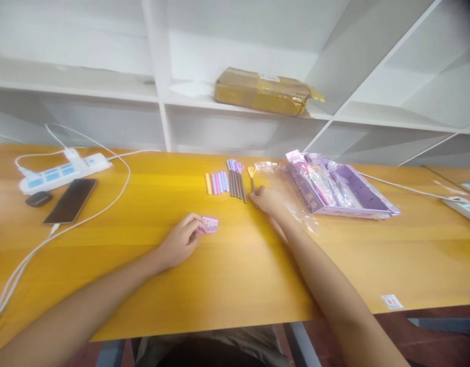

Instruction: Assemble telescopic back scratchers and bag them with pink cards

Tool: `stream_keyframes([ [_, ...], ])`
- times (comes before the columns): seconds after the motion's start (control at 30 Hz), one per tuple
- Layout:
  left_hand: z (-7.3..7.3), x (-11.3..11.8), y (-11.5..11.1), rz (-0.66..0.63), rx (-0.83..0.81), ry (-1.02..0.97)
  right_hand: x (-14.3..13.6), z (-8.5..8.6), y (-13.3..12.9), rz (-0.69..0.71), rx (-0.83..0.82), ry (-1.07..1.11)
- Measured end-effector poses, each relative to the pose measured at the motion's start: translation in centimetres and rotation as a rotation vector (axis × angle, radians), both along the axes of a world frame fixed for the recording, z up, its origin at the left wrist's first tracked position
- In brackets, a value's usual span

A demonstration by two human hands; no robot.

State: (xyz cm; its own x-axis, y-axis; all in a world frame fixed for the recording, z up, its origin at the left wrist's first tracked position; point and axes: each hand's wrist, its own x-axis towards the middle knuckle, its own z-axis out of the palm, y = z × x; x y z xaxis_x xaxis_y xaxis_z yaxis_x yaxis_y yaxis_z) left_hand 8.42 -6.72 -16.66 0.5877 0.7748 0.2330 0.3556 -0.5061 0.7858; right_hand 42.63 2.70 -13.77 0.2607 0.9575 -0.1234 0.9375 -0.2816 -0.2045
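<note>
My right hand (264, 199) pinches the dark shaft of a small back scratcher with a yellow claw head (251, 171), which lies on the table. Just left of it, several similar back scratchers (237, 183) with blue and pink claw heads sit side by side. Beyond those is a row of short coloured tubes (217, 183) in yellow, purple, pink and blue. Nearer to me, my left hand (185, 237) is closed on the left edge of a small pink printed card (209, 225) at the table surface.
A purple open box (357, 210) holding plastic-wrapped items stands at right, with loose clear wrappers (301, 216) beside it. Leftward lie a phone (71, 201), a black object (38, 199), a power strip (62, 176) and white cables. A taped carton (261, 92) rests on the shelf.
</note>
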Motion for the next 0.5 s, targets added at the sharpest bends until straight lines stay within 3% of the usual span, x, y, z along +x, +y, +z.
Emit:
stream_keyframes([
  [0.13,0.2,-0.1,-0.2,0.016,0.026,0.004,-0.4,2.5,1.9,0.000,-0.020,0.026],
  [0.23,0.1,-0.3,-0.5,0.002,0.032,0.020,-2.3,3.8,3.1,0.014,0.036,0.040],
  [0.5,-0.2,-0.4,-0.4,0.005,0.032,0.021,-13.6,4.4,4.9,0.301,0.042,-0.041],
])
